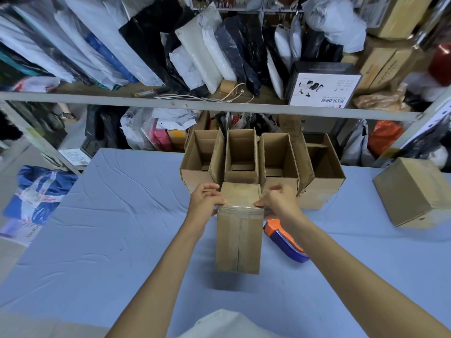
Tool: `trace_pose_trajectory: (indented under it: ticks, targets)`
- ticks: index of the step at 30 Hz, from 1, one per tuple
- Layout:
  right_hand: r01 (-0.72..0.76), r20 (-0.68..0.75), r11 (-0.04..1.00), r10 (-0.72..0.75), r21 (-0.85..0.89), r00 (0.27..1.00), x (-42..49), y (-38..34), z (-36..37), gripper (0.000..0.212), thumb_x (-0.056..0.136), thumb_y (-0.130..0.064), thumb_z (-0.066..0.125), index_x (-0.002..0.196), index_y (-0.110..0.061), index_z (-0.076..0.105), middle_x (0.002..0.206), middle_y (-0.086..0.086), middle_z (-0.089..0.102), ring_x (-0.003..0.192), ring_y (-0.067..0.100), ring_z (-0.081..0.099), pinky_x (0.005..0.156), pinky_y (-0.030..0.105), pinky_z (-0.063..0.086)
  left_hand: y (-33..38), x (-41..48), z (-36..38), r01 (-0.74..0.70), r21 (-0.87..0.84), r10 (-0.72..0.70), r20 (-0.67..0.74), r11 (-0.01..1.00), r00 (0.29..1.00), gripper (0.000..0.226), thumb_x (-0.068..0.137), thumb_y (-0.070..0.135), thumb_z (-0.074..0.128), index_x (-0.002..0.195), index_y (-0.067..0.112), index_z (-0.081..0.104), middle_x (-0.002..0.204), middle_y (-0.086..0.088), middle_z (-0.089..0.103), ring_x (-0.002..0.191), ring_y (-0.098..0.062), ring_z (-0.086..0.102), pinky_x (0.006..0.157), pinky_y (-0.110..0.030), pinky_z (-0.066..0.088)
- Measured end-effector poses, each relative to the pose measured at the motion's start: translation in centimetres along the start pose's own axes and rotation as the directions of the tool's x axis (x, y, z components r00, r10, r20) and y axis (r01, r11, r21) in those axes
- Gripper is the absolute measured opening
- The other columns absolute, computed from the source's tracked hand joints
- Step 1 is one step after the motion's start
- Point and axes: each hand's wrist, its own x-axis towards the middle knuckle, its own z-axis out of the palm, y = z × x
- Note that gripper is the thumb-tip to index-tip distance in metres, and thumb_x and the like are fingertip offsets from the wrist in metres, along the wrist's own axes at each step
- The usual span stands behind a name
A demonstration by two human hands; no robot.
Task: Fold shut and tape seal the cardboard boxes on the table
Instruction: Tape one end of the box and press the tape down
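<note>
Taped box [238, 237] between both hands over the blue surface [122, 228], left hand [205, 201] fingers curled round its far left corner, right hand [278, 203] fingers pinching its far right corner, tape dispenser [285, 240] just nearer than the right fingers, open boxes [244, 157] just beyond the fingers

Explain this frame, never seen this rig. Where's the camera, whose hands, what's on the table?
No machine here: a person works bare-handed, and the single picture comes from a wide-angle camera on their head, looking forward and down. The left hand and right hand grip a closed cardboard box on either side, at a band of clear tape across it. Beside it on the blue-covered table lies an orange and blue tape dispenser. Behind stand four open boxes in a row, untaped, and another shut box sits far right. Shelves of bagged goods fill the background.
</note>
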Motion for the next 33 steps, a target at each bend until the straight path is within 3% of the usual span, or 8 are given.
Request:
trace_pose_trajectory:
  ticks: [2, 5, 11, 18, 21, 26, 29, 33]
  targets:
    - [-0.033, -0.007, 0.997, 0.032, -0.074, 0.999, -0.1, 0.7, 1.1, 0.037, 0.074, -0.025, 0.073, 0.103, -0.010, 0.054, 0.106, 0.014, 0.063, 0.097, 0.030, 0.063, 0.081, 0.047, 0.056, 0.1, 0.3, 0.4, 0.020, 0.018, -0.020, -0.010, 1.000, 1.000, 0.030, 0.085, -0.001, 0.063, 0.112, 0.011, 0.058, 0.098, -0.003, 0.058, 0.085, -0.012, 0.058, 0.065, -0.021, 0.048]
    - [0.031, -0.025, 0.989, -0.035, -0.146, 0.999, -1.2, 1.1, 3.0, 0.073, 0.063, -0.048, 0.081, 0.117, -0.011, 0.049, 0.109, 0.006, 0.060, 0.100, 0.023, 0.059, 0.083, 0.039, 0.051, -0.2, 0.6, 1.1, 0.029, 0.068, -0.027, -0.029, 0.997, 0.999, 0.030, 0.083, 0.007, 0.069, 0.111, 0.011, 0.058, 0.099, -0.003, 0.056, 0.089, -0.013, 0.057, 0.071, -0.023, 0.049]
    - [-0.083, 0.030, 0.990, 0.087, -0.117, 0.996, -0.9, -0.5, 1.9, 0.055, 0.073, -0.024, 0.083, 0.114, -0.007, 0.051, 0.103, 0.012, 0.063, 0.090, 0.027, 0.063, 0.062, 0.035, 0.054, -0.9, 1.0, 0.4, 0.015, -0.015, -0.015, 0.005, 1.000, 1.000, 0.034, 0.078, 0.005, 0.077, 0.109, 0.005, 0.064, 0.093, -0.003, 0.054, 0.082, -0.008, 0.054, 0.061, -0.011, 0.051]
    - [-0.137, 0.118, 0.988, 0.129, 0.070, 0.985, -0.7, -1.2, 0.1, 0.003, 0.092, -0.004, 0.058, 0.094, -0.003, 0.057, 0.081, 0.013, 0.062, 0.071, 0.026, 0.062, 0.076, 0.048, 0.054, -1.7, 1.1, 1.0, -0.055, -0.096, 0.061, 0.057, 0.994, 0.997, 0.019, 0.086, -0.001, 0.064, 0.095, 0.015, 0.065, 0.086, -0.001, 0.052, 0.082, -0.012, 0.053, 0.067, -0.019, 0.048]
    - [-0.221, 0.113, 0.956, 0.202, 0.194, 0.973, -0.4, -0.6, -0.7, 0.019, 0.097, -0.006, 0.046, 0.098, 0.003, 0.063, 0.097, 0.023, 0.065, 0.089, 0.036, 0.063, 0.075, 0.046, 0.053, -1.7, 1.4, 0.4, -0.034, -0.170, 0.044, 0.060, 0.985, 0.997, 0.019, 0.091, -0.001, 0.057, 0.096, 0.016, 0.065, 0.092, -0.002, 0.054, 0.085, -0.011, 0.053, 0.068, -0.020, 0.048]
    - [-0.038, 0.231, 0.997, 0.053, -0.066, 0.971, -1.1, 0.4, -0.4, 0.052, 0.082, -0.052, 0.067, 0.104, -0.005, 0.065, 0.095, 0.012, 0.073, 0.086, 0.026, 0.071, 0.065, 0.035, 0.057, -1.8, 1.2, 0.9, -0.039, -0.081, 0.050, 0.137, 0.996, 0.989, 0.018, 0.096, 0.005, 0.052, 0.103, 0.016, 0.065, 0.095, -0.002, 0.055, 0.084, -0.011, 0.053, 0.066, -0.020, 0.047]
    - [0.013, 0.203, 0.991, 0.013, -0.130, 0.979, -0.9, 0.4, 0.2, 0.038, 0.082, -0.035, 0.074, 0.103, -0.006, 0.059, 0.095, 0.013, 0.072, 0.084, 0.026, 0.070, 0.070, 0.038, 0.057, -1.8, 1.1, 0.9, -0.022, -0.099, 0.038, 0.159, 0.995, 0.986, 0.020, 0.097, 0.006, 0.051, 0.105, 0.018, 0.065, 0.099, -0.004, 0.056, 0.088, -0.014, 0.055, 0.067, -0.022, 0.049]
    - [-0.070, 0.237, 0.998, 0.069, -0.001, 0.969, -0.6, 0.1, -0.3, 0.022, 0.089, -0.013, 0.065, 0.104, -0.001, 0.055, 0.086, 0.015, 0.064, 0.075, 0.028, 0.063, 0.069, 0.041, 0.051, -1.8, 1.0, 0.4, 0.002, -0.157, 0.035, 0.232, 0.988, 0.972, 0.027, 0.096, 0.001, 0.050, 0.112, 0.016, 0.065, 0.098, -0.002, 0.055, 0.087, -0.010, 0.054, 0.069, -0.020, 0.049]
